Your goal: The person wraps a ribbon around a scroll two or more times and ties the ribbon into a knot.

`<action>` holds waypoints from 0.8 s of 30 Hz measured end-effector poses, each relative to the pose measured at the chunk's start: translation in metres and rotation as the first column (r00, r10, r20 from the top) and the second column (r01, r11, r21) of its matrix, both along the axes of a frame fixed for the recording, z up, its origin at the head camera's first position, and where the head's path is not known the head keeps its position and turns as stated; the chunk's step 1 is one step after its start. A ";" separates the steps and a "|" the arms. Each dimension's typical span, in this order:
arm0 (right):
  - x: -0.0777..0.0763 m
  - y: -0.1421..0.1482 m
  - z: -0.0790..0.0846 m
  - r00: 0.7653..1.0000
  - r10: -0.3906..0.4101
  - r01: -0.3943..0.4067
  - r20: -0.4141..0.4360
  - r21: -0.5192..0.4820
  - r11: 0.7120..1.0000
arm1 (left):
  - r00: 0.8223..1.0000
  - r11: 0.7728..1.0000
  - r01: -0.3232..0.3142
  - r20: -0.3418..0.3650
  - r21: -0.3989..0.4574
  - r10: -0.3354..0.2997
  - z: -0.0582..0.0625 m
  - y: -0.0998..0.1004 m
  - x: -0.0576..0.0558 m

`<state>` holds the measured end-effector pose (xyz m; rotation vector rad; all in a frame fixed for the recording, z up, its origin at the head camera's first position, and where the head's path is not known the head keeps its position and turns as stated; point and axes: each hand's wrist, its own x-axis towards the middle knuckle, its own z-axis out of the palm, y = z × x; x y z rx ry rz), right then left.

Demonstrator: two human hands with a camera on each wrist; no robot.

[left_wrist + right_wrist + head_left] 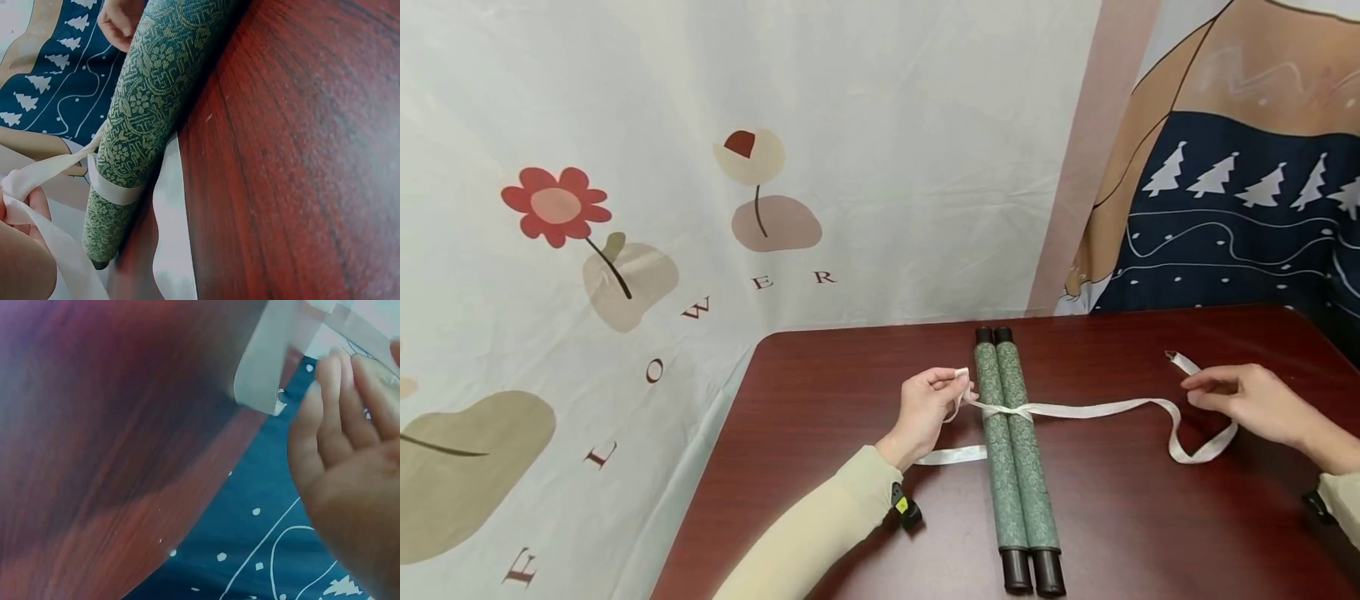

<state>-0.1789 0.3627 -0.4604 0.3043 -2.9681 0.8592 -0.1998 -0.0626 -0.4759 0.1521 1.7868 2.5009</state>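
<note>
A scroll rolled from both ends lies lengthwise on the table as two green patterned rolls with dark end knobs. Around its middle runs a white ribbon, crossed over on top. Just left of the rolls, my left hand pinches one end of the ribbon between thumb and fingertips; the left wrist view shows the ribbon stretched from those fingers to the green roll. Out to the right, my right hand holds the other length, its tip sticking out past the fingers and a slack loop hanging below.
The dark red wooden table reaches back to a light curtain printed with flowers and letters. A flat stretch of ribbon comes out from under the scroll on the left. Behind at right hangs cloth with white trees.
</note>
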 end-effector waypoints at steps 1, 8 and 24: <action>-0.001 0.002 0.001 0.999 -0.037 0.037 -0.021 0.015 0.999 | 1.000 1.000 -0.003 0.002 0.007 0.003 0.000 0.001 0.000; -0.011 0.012 -0.002 0.974 -0.224 0.225 -0.027 0.140 0.964 | 0.999 0.999 -0.031 0.032 0.020 0.030 0.000 0.005 -0.001; -0.022 -0.015 0.006 0.988 -0.131 0.139 -0.087 0.099 0.985 | 1.000 1.000 -0.019 -0.020 0.011 0.020 0.000 0.007 -0.001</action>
